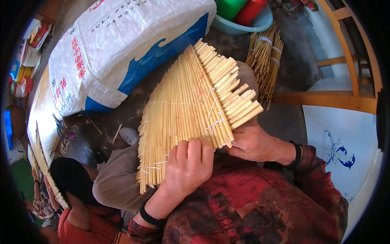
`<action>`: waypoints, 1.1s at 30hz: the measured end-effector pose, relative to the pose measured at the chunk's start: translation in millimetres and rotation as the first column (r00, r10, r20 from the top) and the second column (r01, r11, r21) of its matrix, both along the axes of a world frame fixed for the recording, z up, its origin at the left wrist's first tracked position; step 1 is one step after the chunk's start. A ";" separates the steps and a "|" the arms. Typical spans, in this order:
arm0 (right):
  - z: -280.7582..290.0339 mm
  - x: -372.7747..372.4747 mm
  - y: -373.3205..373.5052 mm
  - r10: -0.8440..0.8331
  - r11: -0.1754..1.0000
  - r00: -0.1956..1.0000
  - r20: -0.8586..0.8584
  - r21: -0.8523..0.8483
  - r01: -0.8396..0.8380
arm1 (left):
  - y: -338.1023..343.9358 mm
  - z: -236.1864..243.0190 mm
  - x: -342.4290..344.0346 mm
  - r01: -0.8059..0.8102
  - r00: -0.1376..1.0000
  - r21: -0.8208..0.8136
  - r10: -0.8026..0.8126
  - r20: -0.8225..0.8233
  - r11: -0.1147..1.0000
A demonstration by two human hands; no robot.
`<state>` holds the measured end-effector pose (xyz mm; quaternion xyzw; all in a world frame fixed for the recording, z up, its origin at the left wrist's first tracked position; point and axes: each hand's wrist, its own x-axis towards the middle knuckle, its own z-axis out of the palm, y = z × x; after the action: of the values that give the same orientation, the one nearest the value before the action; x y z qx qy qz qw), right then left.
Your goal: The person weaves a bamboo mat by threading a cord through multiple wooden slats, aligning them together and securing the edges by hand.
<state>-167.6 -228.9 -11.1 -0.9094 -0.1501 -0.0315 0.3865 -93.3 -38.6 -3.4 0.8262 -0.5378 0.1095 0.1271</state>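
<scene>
- Now our left hand (189, 160) is gripping the near edge of the mat (170, 118).
- Its stalks (199, 87) are pointing away from us.
- Our right hand (252, 141) is meeting its near-right corner, grip hidden; we cannot tell.

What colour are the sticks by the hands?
Pale straw yellow sticks, shown in the head view.

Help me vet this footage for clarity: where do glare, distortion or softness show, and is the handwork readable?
In the head view, the stick mat, left hand and right hand are well lit and fairly sharp; in the same view, glare whitens the pale curved surface at far left, the wooden frame bows near the dark rim, and far-left clutter looks soft.
</scene>
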 end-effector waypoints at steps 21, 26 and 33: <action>10.5 7.4 -10.0 -0.058 0.997 0.998 0.016 -0.043 0.058 | -12.6 8.4 6.6 0.008 1.000 -0.016 -0.008 -0.029 1.000; 9.3 3.0 -3.1 -0.060 0.997 0.998 -0.019 -0.045 0.060 | -11.2 9.4 4.8 -0.014 0.998 0.023 0.015 -0.056 1.000; 8.6 5.3 -0.9 -0.037 0.999 0.999 0.019 0.003 0.037 | -8.4 8.1 4.9 -0.046 0.997 0.022 0.047 -0.054 0.999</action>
<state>-162.2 -229.8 -2.5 -0.9111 -0.1368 -0.0477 0.3858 -88.5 -46.9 4.8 0.8426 -0.5158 0.0842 0.1303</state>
